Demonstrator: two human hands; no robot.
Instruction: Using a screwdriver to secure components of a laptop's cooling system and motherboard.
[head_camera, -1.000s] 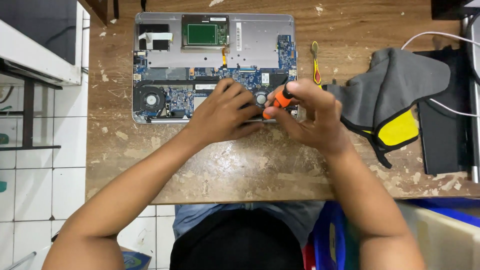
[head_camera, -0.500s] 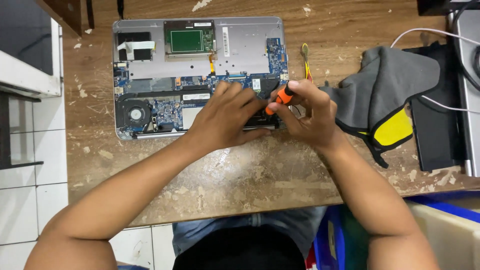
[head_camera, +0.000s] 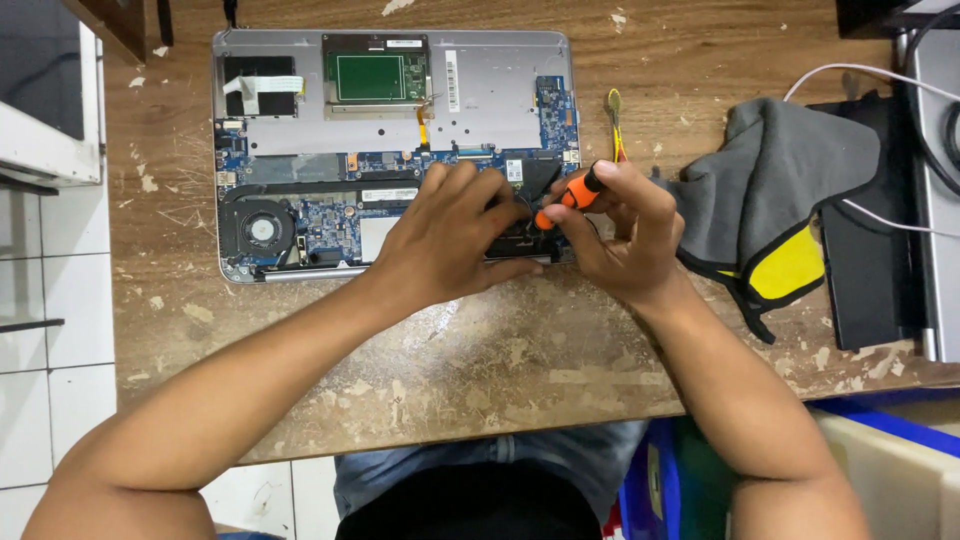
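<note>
My right hand has its fingers clenched around an orange-handled screwdriver, tip down on the opened laptop at 12 o'clock on the tabletop. My left hand rests beside it, fingers loosely curled on the laptop's lower right corner, gripping nothing.

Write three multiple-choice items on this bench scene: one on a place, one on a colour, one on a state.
1. Where does the cooling fan sit in the opened laptop?
A. lower left
B. upper right
C. centre

2. What colour is the screwdriver handle?
A. blue
B. orange and black
C. white

3. How is the right hand?
A. flat on the wooden table
B. resting on the grey and yellow cloth
C. gripping the screwdriver

Answers: 1 A, the fan lies at the board's lower left corner. 2 B, orange with black shows between the fingers. 3 C, its fingers close around the handle beside the left hand.
</note>
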